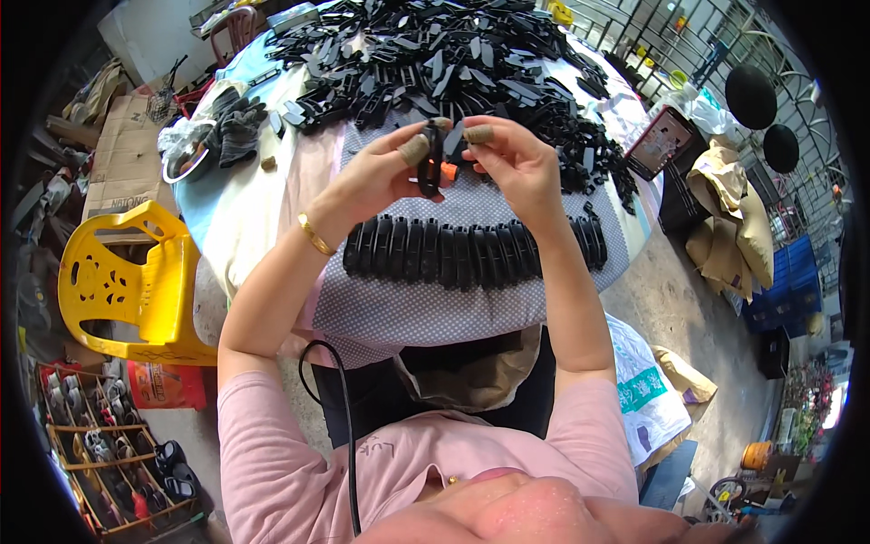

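My left hand (396, 170) is closed around a long, slim black plastic part (430, 168), held upright above the table. A small orange piece (449, 170) shows at its right side; whether it belongs to the part I cannot tell. Close by on the right, my right hand (518, 161) has its thumb and fingers pinched together, and what they hold is too small to make out. Tan wraps cover some fingertips on both hands. Below my hands, a curved row of similar black parts (471, 257) stands side by side on the dotted cloth (417, 317).
A big heap of loose black parts (435, 63) covers the table's far side. Dark gloves (237, 125) lie by a white bowl (186, 163) at left. A propped phone (666, 142) stands at the right edge. A yellow chair (136, 286) sits left of the table.
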